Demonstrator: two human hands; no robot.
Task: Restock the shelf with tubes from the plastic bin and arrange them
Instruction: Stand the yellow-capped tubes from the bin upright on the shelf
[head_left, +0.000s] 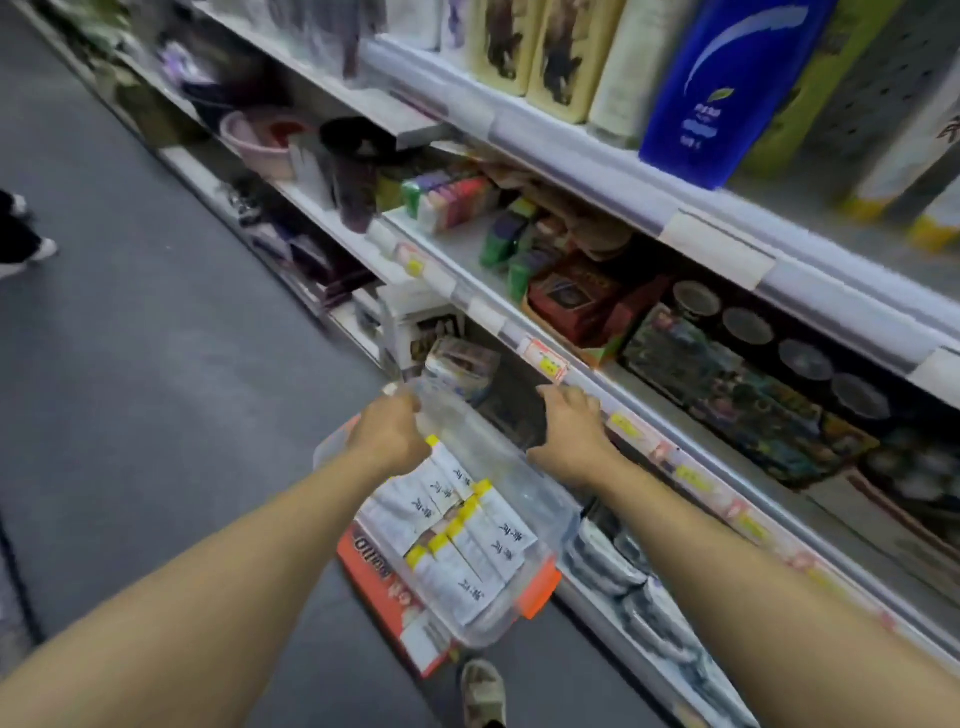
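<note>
A clear plastic bin (524, 475) with orange latches hangs tilted above the floor between my two hands. Inside it lie several white tube boxes (470, 545) with yellow ends and black print, packed side by side. My left hand (387, 428) is closed on the bin's far left rim. Curled over the far right rim is my right hand (569, 431), its fingers close against the price rail of the shelf (691, 475). The shelf runs along the right, stacked with mixed goods.
An orange and white carton (376, 584) lies on the grey floor under the bin. My foot (483, 691) shows below it. Another person's shoes (26, 249) are at the far left. Bottles (727, 78) fill the top shelf; dark round tins (805, 358) the middle one.
</note>
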